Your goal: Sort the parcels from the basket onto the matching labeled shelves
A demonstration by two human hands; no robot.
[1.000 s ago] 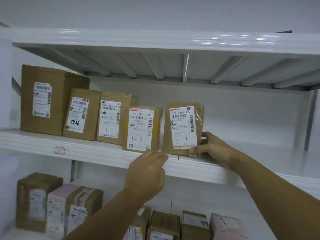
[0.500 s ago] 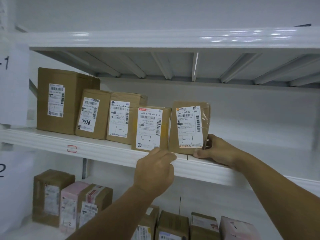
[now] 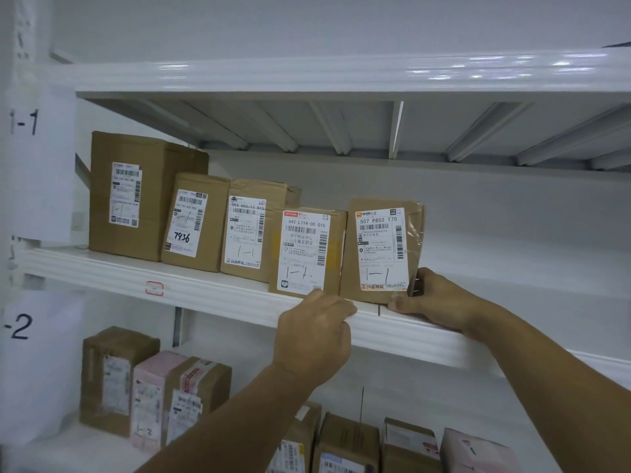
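Steadying a flat brown cardboard parcel (image 3: 382, 250) upright at the near edge of the white metal shelf (image 3: 205, 291), gripped its lower right corner with the right hand (image 3: 433, 298), fingers curled behind the card and thumb along the bottom edge. Held the left hand (image 3: 314, 339) at the shelf lip under the parcel's lower left corner, knuckles bent and turned toward the camera; could not tell whether those fingertips pinched the card or merely touched the lip. Read a handwritten "1-1" on the parcel's white label, matching the white paper sign (image 3: 24, 122) marked "1-1" on the upright at far left. Made the rightmost of five in the row, just beside a squat brown box (image 3: 307, 250) bearing the same mark, with three more brown cartons (image 3: 201, 220) further left. Judged this parcel as good as shelved, wanting only the release of both hands. Showed more boxes (image 3: 116, 380), brown and pink, already standing on the lower shelf (image 3: 51, 452) near a second paper sign (image 3: 18, 327) ending "-2". Caught no basket anywhere in frame, so could not say how many parcels remained to be sorted.
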